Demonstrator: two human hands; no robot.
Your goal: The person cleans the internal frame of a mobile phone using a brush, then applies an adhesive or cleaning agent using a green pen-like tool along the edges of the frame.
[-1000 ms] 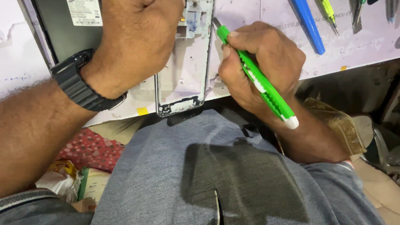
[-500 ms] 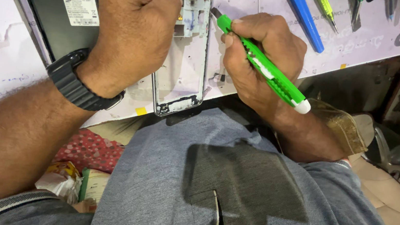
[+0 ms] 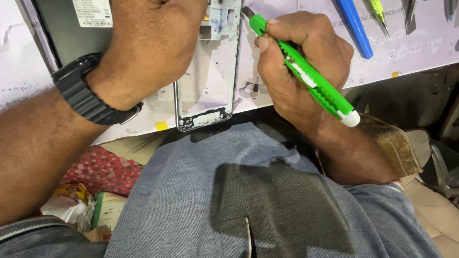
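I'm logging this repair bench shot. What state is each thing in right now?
Left hand: closed, pressing down on the frame.
Right hand: gripping the cutter.
Grey phone frame: stripped bare, flat on the mat.
Green plastic cutter: tilted, tip at the frame's right edge.
Black phone body: back cover off, circuit board exposed.
Blue pen-shaped tool: lying untouched.

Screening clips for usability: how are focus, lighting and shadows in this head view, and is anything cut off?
Head view: even, soft light, with no harsh glare on the white mat. The left hand, right hand, green tool and phone frame are sharp. A dark shadow falls on the grey trousers. The left hand covers the frame's top, and the tools at the upper edge are cropped.
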